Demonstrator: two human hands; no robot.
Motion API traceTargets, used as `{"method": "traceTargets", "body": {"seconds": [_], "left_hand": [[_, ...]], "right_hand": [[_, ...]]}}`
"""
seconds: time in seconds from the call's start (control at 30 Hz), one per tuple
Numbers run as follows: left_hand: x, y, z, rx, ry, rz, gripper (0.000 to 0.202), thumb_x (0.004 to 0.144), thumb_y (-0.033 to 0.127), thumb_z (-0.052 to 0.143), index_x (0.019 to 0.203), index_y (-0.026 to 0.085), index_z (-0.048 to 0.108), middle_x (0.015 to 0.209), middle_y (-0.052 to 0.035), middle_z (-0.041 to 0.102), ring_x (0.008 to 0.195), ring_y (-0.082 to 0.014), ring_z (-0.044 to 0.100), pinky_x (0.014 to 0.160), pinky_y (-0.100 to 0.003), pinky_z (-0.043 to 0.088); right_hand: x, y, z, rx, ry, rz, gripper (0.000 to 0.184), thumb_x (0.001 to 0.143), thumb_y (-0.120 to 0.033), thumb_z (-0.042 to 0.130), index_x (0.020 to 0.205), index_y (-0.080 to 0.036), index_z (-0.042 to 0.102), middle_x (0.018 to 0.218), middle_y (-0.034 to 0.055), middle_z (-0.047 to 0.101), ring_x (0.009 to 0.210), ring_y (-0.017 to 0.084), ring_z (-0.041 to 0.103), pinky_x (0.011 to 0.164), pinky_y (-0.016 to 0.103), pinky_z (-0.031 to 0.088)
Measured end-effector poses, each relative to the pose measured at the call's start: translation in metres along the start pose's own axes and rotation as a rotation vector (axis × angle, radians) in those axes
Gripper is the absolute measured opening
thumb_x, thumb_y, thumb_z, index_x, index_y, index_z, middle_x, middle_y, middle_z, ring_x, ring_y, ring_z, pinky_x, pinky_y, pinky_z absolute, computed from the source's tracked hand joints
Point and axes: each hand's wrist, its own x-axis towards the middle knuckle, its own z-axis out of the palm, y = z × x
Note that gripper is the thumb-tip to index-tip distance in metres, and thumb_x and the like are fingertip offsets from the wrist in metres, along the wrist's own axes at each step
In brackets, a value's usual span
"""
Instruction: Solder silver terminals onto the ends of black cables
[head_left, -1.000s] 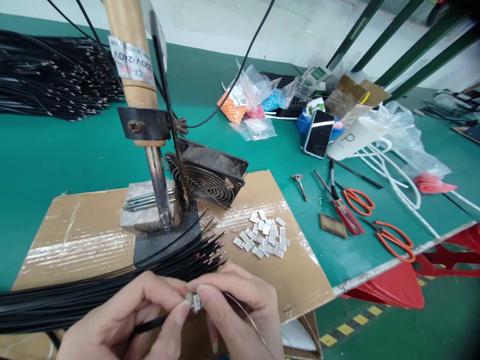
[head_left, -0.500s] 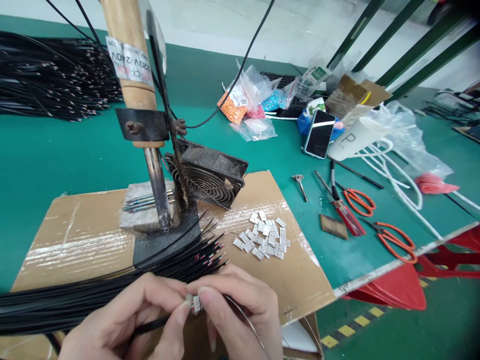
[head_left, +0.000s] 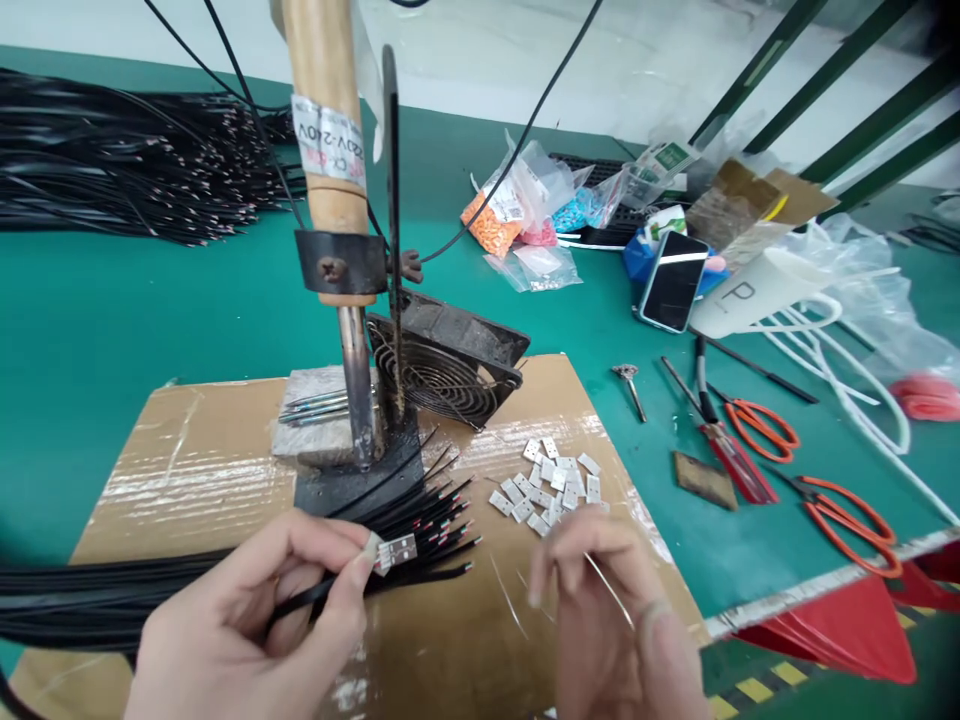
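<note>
My left hand (head_left: 262,615) pinches a silver USB plug (head_left: 397,551) between thumb and forefinger, its metal end pointing right. A black cable (head_left: 300,600) runs back from the plug under those fingers. My right hand (head_left: 619,620) is apart from the plug, smeared by motion, with a thin silvery solder wire (head_left: 609,588) held in its fingers. Just beyond its fingertips lies a loose pile of silver USB plug shells (head_left: 551,485). Behind my left hand, a bundle of black cables (head_left: 420,525) with stripped red and white ends lies on the cardboard (head_left: 450,640).
A wooden-handled soldering iron (head_left: 330,130) stands upright in a stand, with a small black fan (head_left: 450,365) beside it. To the right lie orange-handled scissors (head_left: 851,525), a red-handled tool (head_left: 739,460) and a phone (head_left: 675,282). More black cables (head_left: 135,165) lie back left.
My right hand has let go of the plug and moved right toward the pile, the wire still in it. My left hand keeps the plug, now uncovered. The view has shifted left.
</note>
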Motion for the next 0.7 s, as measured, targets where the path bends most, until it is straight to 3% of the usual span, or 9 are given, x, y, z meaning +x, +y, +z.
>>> {"method": "traceTargets", "body": {"seconds": [0.1,0.17,0.23,0.3,0.4,0.47,0.57,0.7], "left_hand": [[0.005,0.004,0.0,-0.013,0.001,-0.032,0.016,0.08,0.033,0.082,0.073,0.023,0.072,0.082,-0.0007,0.083,0.063,-0.0127,0.079,0.06,-0.01,0.062],[0.008,0.008,0.001,-0.028,0.002,-0.044,0.016,0.082,0.033,0.083,0.074,0.023,0.073,0.084,-0.0007,0.083,0.064,-0.0133,0.079,0.061,-0.011,0.063],[0.012,0.01,0.002,-0.05,0.017,-0.041,0.016,0.081,0.033,0.083,0.074,0.024,0.073,0.083,0.0007,0.083,0.065,-0.0126,0.079,0.062,-0.011,0.063],[0.015,0.011,0.003,-0.061,0.027,-0.041,0.015,0.082,0.033,0.083,0.074,0.024,0.073,0.082,0.0016,0.082,0.064,-0.0119,0.079,0.062,-0.01,0.063],[0.019,0.011,0.003,-0.062,0.034,-0.049,0.015,0.082,0.032,0.082,0.074,0.025,0.073,0.079,0.0024,0.08,0.065,-0.011,0.078,0.063,-0.01,0.062],[0.021,0.012,0.002,-0.062,0.036,-0.051,0.014,0.083,0.031,0.081,0.074,0.025,0.073,0.079,0.003,0.08,0.066,-0.0106,0.078,0.064,-0.009,0.062],[0.025,0.016,0.002,-0.059,0.038,-0.033,0.012,0.082,0.03,0.08,0.075,0.025,0.073,0.078,0.0033,0.08,0.065,-0.0103,0.078,0.062,-0.008,0.061],[0.029,0.022,0.004,-0.048,0.038,0.012,0.01,0.079,0.025,0.078,0.071,0.026,0.072,0.073,0.0043,0.08,0.06,-0.0107,0.078,0.06,-0.008,0.06]], "right_hand": [[-0.003,-0.001,0.006,0.046,-0.131,0.145,0.04,0.11,-0.052,0.048,0.124,-0.026,0.075,0.096,0.0052,0.071,0.081,0.019,0.068,0.073,0.033,0.058],[-0.009,-0.002,0.018,0.021,-0.154,0.178,0.029,0.113,-0.04,0.046,0.133,-0.033,0.066,0.092,0.0004,0.075,0.079,0.017,0.068,0.074,0.031,0.055],[-0.014,-0.004,0.034,-0.073,-0.114,0.209,0.021,0.113,-0.029,0.044,0.124,-0.035,0.061,0.082,-0.0048,0.072,0.072,0.015,0.062,0.068,0.029,0.046],[-0.016,-0.005,0.047,-0.203,-0.058,0.211,0.016,0.11,-0.026,0.045,0.099,-0.03,0.056,0.075,-0.0057,0.06,0.068,0.015,0.053,0.064,0.031,0.037],[-0.011,-0.004,0.058,-0.277,-0.063,0.149,0.03,0.103,-0.026,0.051,0.076,-0.024,0.038,0.075,-0.0048,0.043,0.069,0.015,0.045,0.064,0.031,0.034],[-0.007,-0.002,0.062,-0.253,-0.079,0.126,0.029,0.1,-0.025,0.053,0.075,-0.024,0.039,0.082,-0.0039,0.053,0.077,0.014,0.053,0.071,0.029,0.04],[-0.006,0.002,0.065,-0.223,-0.079,0.142,0.023,0.096,-0.023,0.058,0.074,-0.025,0.049,0.108,-0.0015,0.073,0.102,0.018,0.069,0.089,0.034,0.048],[-0.013,0.004,0.068,-0.228,-0.028,0.21,0.019,0.092,-0.024,0.061,0.074,-0.027,0.054,0.112,-0.0006,0.081,0.098,0.024,0.077,0.093,0.043,0.052]]}}
